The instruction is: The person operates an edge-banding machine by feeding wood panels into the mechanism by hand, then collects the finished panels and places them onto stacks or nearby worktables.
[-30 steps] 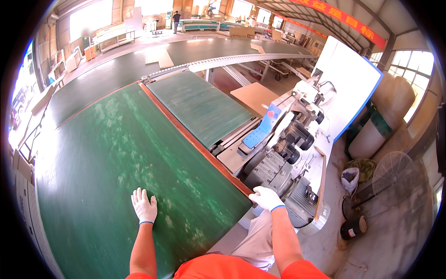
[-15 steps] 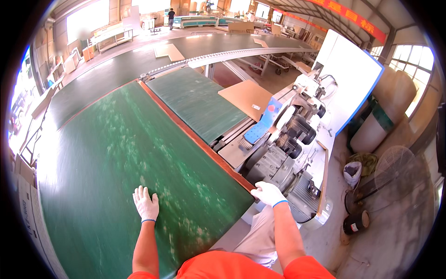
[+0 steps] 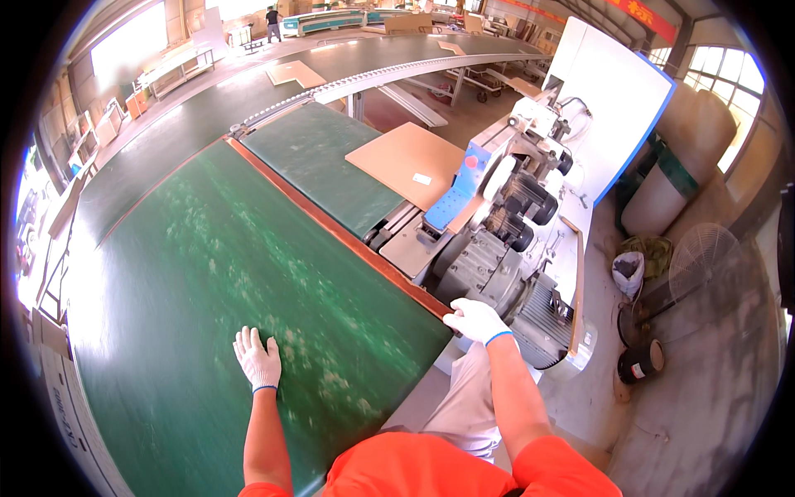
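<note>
My left hand (image 3: 258,359), in a white knit glove, rests flat with its fingers apart on the wide green conveyor belt (image 3: 199,290). The gloved right hand (image 3: 477,320) is closed at the near end of the orange-red rail (image 3: 331,240) along the belt's right edge; its fingers curl over the rail's corner. Beyond that rail, a tan board (image 3: 406,161) with a small white label lies partly on a second green belt (image 3: 319,166). Its right side sits against a machine with a blue guard (image 3: 451,203).
Grey motors (image 3: 497,265) stand close by my right hand, in front of a white panel (image 3: 609,108). At the right are a floor fan (image 3: 700,257) and a black bucket (image 3: 642,362). Farther off, a curved dark belt carries an L-shaped board (image 3: 296,74). A person (image 3: 273,25) stands far back.
The tan board has slid leftward out of the machine, onto the second belt. My view has shifted slightly; both hands keep their places.
</note>
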The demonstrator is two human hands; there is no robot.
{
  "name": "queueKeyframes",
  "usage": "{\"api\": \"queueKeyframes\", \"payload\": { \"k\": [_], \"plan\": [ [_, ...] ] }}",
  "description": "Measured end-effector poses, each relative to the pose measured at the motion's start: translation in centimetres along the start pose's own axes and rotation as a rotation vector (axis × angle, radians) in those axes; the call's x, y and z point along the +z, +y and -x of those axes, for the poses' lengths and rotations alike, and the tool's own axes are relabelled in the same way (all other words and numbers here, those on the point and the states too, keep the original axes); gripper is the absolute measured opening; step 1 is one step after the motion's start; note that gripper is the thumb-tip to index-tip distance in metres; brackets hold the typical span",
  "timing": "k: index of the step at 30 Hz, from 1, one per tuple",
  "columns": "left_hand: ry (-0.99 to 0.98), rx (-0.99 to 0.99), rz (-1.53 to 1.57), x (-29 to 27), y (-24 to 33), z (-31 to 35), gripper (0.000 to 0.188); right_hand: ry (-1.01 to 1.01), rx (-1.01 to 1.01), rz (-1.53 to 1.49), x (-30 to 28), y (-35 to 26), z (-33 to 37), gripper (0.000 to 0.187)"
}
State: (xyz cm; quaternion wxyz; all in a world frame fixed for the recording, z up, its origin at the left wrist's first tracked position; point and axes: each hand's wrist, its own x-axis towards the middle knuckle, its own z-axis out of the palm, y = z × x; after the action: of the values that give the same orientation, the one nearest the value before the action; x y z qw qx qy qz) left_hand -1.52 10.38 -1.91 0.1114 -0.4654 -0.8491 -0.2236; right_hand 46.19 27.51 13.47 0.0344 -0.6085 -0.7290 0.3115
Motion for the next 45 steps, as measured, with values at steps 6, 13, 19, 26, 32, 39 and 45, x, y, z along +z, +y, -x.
{"api": "queueKeyframes", "payload": {
  "k": [6,13,19,26,32,39,45],
  "plan": [
    [-0.014,-0.003,-0.026,-0.2,0.1,-0.3,0.049,0.011,-0.028,0.011,0.3,0.3,-0.2,0.057],
    [-0.028,-0.01,-0.033,0.2,0.1,-1.2,0.05,-0.021,-0.049,0.084,0.2,0.2,-0.8,0.053],
    [-0.105,-0.01,0.076,0.5,2.7,-3.5,0.058,-0.288,-0.196,0.269,-0.8,-2.3,-3.2,0.054],
    [-0.124,0.254,0.273,5.9,11.9,-15.8,0.061,0.274,-0.044,0.213,2.0,-4.9,-9.3,0.052],
    [-0.218,0.165,0.063,11.6,11.1,-30.7,0.069,0.29,0.016,0.192,7.8,-2.3,-10.0,0.058],
    [-0.353,-0.139,0.236,14.8,10.7,-35.0,0.061,0.221,0.25,0.118,8.7,-4.7,-8.7,0.072],
    [-0.229,-0.247,0.013,11.7,10.3,-29.2,0.066,0.27,0.178,0.079,13.2,-5.4,-2.7,0.071]
  ]
}}
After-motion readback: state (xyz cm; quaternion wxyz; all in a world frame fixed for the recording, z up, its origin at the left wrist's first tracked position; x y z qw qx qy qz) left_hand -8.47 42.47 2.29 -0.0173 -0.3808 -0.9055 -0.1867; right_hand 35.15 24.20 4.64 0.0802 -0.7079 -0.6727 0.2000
